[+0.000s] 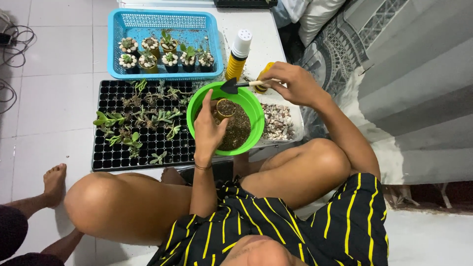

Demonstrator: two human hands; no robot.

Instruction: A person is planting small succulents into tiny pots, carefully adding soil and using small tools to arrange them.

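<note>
left hand (209,129) is over the green bowl (252,111) of dark soil, fingers wrapped round a small yellow pot (226,108) filled with soil, holding it just above the soil inside the bowl. right hand (290,83) hovers at the bowl's far rim, fingers pinched tight on the pale handle of a little black trowel (230,86) whose blade points in over the rim. left of the bowl sits a black seedling tray (106,148) with succulent cuttings, beyond it a blue basket (116,44) of potted plants, and just right of the bowl a tray of pebbles (277,122).
</note>
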